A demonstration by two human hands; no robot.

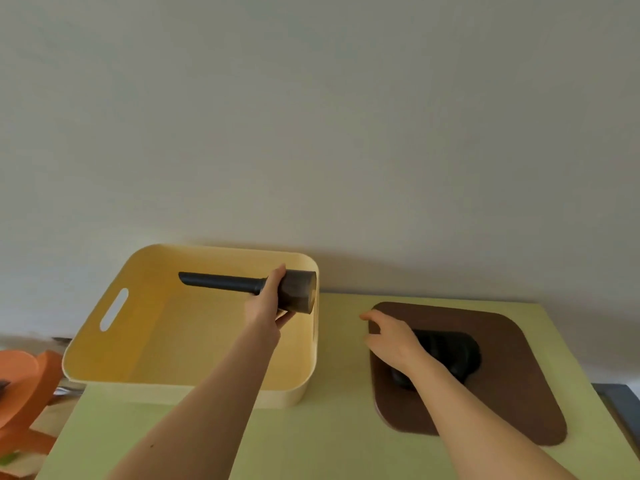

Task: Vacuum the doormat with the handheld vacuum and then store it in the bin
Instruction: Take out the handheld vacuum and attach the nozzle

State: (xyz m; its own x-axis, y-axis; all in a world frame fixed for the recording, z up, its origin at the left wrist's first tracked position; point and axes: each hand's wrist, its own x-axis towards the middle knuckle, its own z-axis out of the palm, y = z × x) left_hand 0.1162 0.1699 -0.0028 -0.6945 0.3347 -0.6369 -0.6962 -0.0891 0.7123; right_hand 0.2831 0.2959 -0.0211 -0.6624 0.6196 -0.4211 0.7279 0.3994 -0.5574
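Fingers of my left hand (265, 303) wrap the handheld vacuum (249, 287) above the bin (114, 341), at the table's (339, 427) far-left corner, for storing; right hand (389, 336), loosely spread, steadies the doormat (512, 375).

Left hand (268, 299) in closed grip, arm outstretched, right hand (389, 337) palm down, loose

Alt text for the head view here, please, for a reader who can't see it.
A person's left hand holds a dark handheld vacuum over an open yellow bin, nozzle pointing left. The right hand rests by a black object on a brown doormat, on a pale green table.
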